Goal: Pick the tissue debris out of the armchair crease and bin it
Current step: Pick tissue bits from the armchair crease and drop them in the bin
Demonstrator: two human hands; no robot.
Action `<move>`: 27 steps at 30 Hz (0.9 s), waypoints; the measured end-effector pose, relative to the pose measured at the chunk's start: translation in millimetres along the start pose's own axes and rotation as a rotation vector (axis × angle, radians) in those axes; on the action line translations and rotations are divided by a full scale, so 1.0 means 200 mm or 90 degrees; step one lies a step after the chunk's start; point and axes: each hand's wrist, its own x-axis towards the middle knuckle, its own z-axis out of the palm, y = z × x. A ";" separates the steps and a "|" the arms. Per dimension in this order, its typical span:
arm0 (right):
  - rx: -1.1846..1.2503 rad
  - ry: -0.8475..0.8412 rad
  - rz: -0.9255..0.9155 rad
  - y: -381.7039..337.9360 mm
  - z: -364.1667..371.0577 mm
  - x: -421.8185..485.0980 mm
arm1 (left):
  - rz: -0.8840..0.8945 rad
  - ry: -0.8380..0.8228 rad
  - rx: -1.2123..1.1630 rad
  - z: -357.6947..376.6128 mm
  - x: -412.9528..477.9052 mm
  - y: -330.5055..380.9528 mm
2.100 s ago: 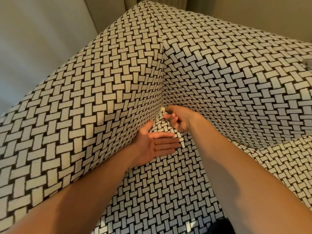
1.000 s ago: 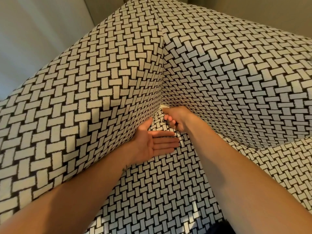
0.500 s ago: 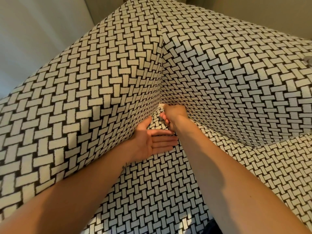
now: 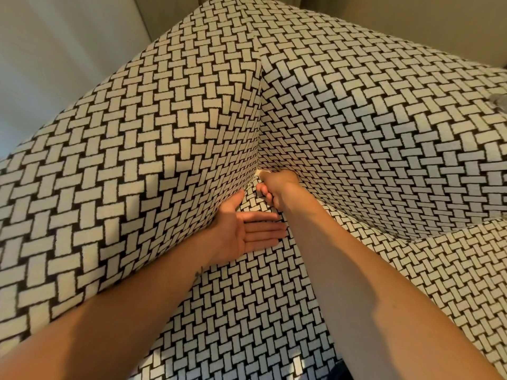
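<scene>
Pinched white crumpled tissue scrap (image 4: 259,172) in crease (image 4: 259,149) of black-and-white woven armchair (image 4: 164,127) with right hand (image 4: 275,187); held left hand (image 4: 247,233) flat, palm-up. Needed lift-out next.

Probably home: upholstered armchair (image 4: 356,133), curtain (image 4: 55,64).

I note a pale grey surface (image 4: 55,64) upper left (wall or curtain, cannot tell), a beige wall (image 4: 411,26) upper right, and a black-and-cream woven-pattern armchair (image 4: 384,133) before both, warmly lit.
</scene>
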 end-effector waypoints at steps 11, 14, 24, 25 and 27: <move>0.013 0.041 -0.138 0.08 -0.01 0.00 | -0.007 0.023 -0.005 0.01 0.00 0.00; 0.038 0.039 -0.161 0.10 -0.01 -0.02 | -0.010 0.028 -0.009 0.01 0.00 0.01; -0.006 -0.037 -0.111 0.05 -0.04 -0.06 | -0.006 0.015 -0.005 0.01 0.01 0.00; -0.020 -0.038 -0.097 0.03 -0.03 -0.05 | -0.008 0.014 -0.002 0.01 0.01 0.00; -0.034 -0.013 -0.081 0.02 -0.01 -0.03 | -0.007 0.010 -0.001 0.00 0.01 0.00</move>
